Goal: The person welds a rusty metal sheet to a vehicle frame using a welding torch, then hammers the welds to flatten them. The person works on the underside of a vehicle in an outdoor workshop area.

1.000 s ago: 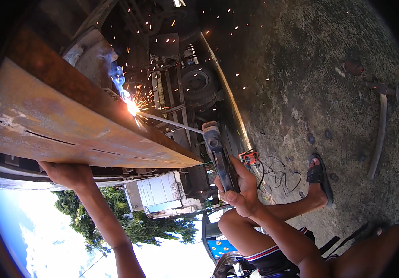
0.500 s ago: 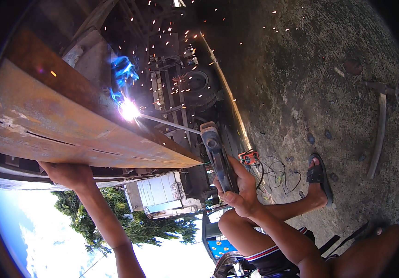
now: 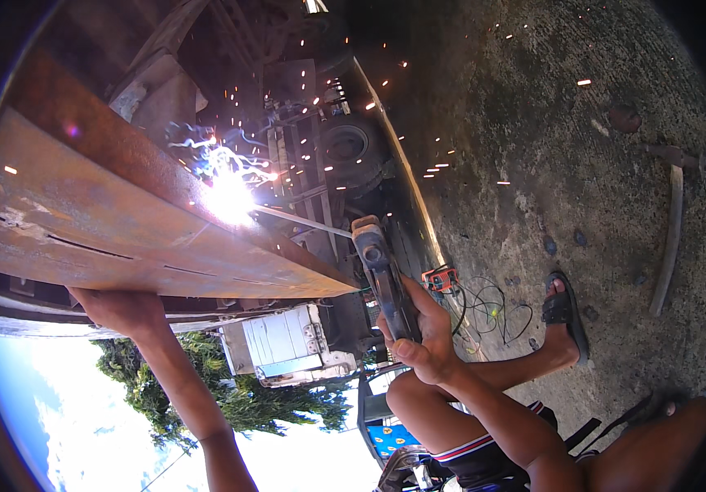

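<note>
A long rusty steel beam [image 3: 99, 221] crosses the left half of the view diagonally. My left hand [image 3: 119, 310] holds its lower edge, fingertips hidden behind the metal. My right hand [image 3: 419, 332] is closed round a dark electrode holder [image 3: 378, 262]. From the holder's jaw a thin electrode [image 3: 304, 220] runs up-left to the beam, where a white welding arc [image 3: 230, 197] glares, hiding the contact point. Blue-white wisps and orange sparks scatter around the glare.
Behind are a vehicle underside, wheel [image 3: 345, 146] and white panel [image 3: 279, 343]. An orange machine [image 3: 441, 280] with loose cables [image 3: 492, 316] sits beside a long wooden strip [image 3: 414, 197]. A hammer [image 3: 671, 230] lies on concrete right of my sandalled foot [image 3: 566, 320]. Trees and sky show lower left.
The arc's glare has grown larger and whiter, and its wisps have changed shape. The holder in my right hand has shifted very slightly left. My left hand has stayed in place.
</note>
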The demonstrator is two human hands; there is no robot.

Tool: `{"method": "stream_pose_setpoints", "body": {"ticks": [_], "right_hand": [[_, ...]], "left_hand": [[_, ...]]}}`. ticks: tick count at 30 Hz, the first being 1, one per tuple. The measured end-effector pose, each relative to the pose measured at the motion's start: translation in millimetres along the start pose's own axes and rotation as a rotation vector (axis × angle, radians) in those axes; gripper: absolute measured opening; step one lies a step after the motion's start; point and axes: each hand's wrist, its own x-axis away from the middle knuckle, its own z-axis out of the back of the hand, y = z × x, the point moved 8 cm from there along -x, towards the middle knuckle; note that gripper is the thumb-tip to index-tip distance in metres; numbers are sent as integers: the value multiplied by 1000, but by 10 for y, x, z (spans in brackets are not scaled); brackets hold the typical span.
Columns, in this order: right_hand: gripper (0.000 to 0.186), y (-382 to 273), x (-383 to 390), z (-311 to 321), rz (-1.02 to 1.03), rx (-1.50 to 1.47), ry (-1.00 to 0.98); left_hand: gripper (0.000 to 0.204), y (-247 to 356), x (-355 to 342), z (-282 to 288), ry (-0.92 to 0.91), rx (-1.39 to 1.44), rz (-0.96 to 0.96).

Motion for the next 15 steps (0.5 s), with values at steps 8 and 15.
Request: {"method": "stream_pose_setpoints", "body": {"ticks": [8, 15], "right_hand": [[101, 123, 7, 132, -4, -146, 127], [99, 97, 12, 97, 2, -45, 36]], "left_hand": [[50, -20, 39, -38, 8, 88, 112], [51, 16, 77, -61, 43, 133, 148]]}}
